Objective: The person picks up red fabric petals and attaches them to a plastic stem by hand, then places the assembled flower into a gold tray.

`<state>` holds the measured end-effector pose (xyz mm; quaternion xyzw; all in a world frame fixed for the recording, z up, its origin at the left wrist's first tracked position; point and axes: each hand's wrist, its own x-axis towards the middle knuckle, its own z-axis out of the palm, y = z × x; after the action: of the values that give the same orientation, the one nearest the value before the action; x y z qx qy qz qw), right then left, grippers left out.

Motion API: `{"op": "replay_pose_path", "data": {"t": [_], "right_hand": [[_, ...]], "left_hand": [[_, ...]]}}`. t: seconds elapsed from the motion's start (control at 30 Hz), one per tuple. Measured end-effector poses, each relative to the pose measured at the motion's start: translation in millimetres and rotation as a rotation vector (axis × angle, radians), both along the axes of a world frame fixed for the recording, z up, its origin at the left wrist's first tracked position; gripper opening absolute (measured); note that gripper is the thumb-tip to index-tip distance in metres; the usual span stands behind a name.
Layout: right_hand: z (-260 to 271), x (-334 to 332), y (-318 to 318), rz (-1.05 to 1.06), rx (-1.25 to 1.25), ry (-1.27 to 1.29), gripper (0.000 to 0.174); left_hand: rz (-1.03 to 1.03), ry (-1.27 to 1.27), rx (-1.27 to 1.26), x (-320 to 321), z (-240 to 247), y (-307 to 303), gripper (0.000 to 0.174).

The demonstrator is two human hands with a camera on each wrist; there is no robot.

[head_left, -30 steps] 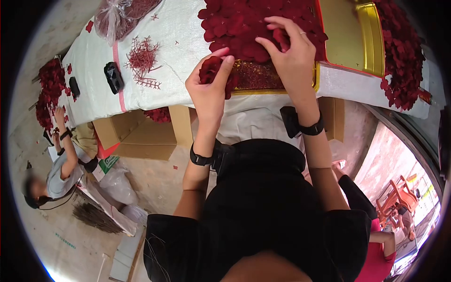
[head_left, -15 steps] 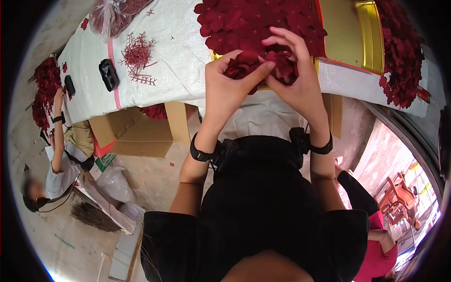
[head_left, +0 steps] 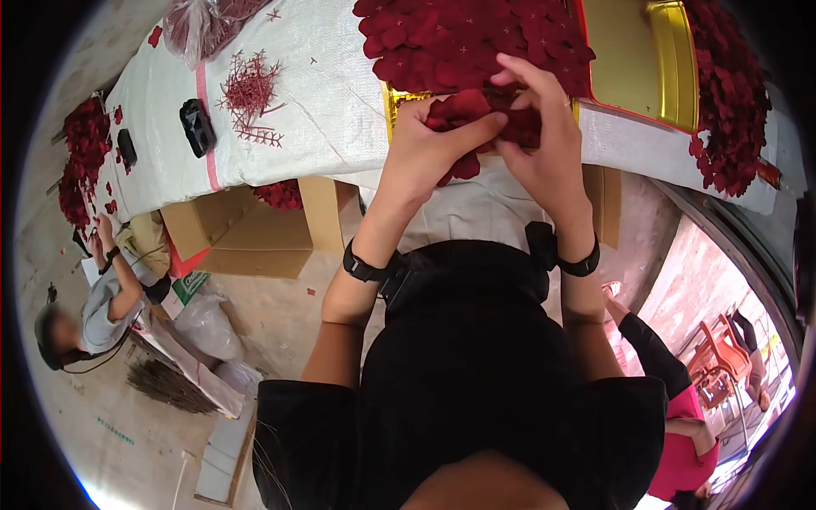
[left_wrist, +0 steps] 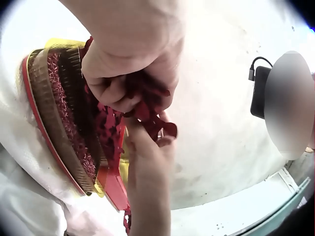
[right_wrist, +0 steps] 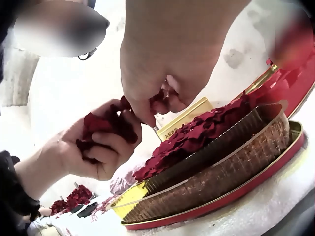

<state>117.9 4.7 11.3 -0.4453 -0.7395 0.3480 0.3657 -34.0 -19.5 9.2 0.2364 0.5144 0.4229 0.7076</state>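
Observation:
Close together over the near edge of a heap of dark red cloth petals [head_left: 476, 42], both hands work on petals. My left hand [head_left: 418, 149] holds a loose bunch of red petals [right_wrist: 106, 129], its fingers curled round them and its thumb stretched toward the right hand. With thumb and fingertips, my right hand [head_left: 551, 144] pinches red petals [head_left: 523, 126] right beside that bunch; its index finger is raised. Below the hands, a clear plastic tray [right_wrist: 211, 184] with small reddish bits sits in a gold and red box [right_wrist: 206, 215], partly hidden by the hands in the head view.
A gold box lid [head_left: 629, 68] lies right of the heap, with more petals [head_left: 731, 110] beyond. Leftward on the white-covered table are thin red stem pieces [head_left: 251, 89], a black device [head_left: 196, 127] and a plastic bag [head_left: 200, 30]. Another person [head_left: 102, 306] works at far left.
My right hand has come down from the heap to the left hand, and the left has moved right to meet it. Over the last half second both stay together, shifting the petals slightly.

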Motion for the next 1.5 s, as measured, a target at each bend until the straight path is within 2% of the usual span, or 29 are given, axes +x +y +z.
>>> {"op": "replay_pose_path", "data": {"t": [0.17,0.3,0.4,0.5,0.6,0.7,0.9,1.0,1.1,1.2,1.3,1.4,1.5], "right_hand": [[-17,10,-3,-0.020,-0.332,0.257,0.055],[-18,11,-3,-0.028,-0.663,0.610,0.038],[2,15,0,-0.112,-0.852,0.534,0.036],[-3,16,0,-0.090,-1.062,0.976,0.038],[-11,16,-4,0.004,-0.825,0.806,0.042],[-11,11,-4,-0.033,-0.791,0.703,0.045],[-12,10,-2,-0.041,-0.785,0.671,0.047],[-14,15,-3,-0.037,-0.779,0.639,0.038],[-17,19,-2,-0.058,-0.718,0.412,0.025],[-35,28,-5,0.063,-0.269,-0.240,0.017],[-49,27,-9,0.055,-0.167,-0.323,0.021],[-45,27,-3,0.127,-0.270,-0.385,0.017],[-51,26,-2,0.105,-0.285,-0.368,0.014]], "left_hand": [[0.006,0.037,0.011,-8,4,-2,0.010],[0.060,0.042,0.060,-13,-4,-3,0.010],[0.053,0.092,0.119,-19,-11,-6,0.012],[0.063,0.150,0.156,-19,-11,-8,0.014],[0.068,0.168,0.137,-18,-9,-9,0.017],[0.054,0.145,0.132,-21,-12,-9,0.018],[0.049,0.107,0.058,-18,-8,-9,0.012],[0.088,0.068,0.033,-17,-14,-9,0.010],[0.136,0.034,-0.003,-20,-16,-9,0.010],[0.210,0.055,-0.010,-19,-15,-8,0.010],[0.222,0.063,0.004,-19,-15,-7,0.011],[0.219,0.064,0.020,-21,-16,-7,0.011],[0.205,0.079,0.026,-20,-11,-6,0.012]]}}
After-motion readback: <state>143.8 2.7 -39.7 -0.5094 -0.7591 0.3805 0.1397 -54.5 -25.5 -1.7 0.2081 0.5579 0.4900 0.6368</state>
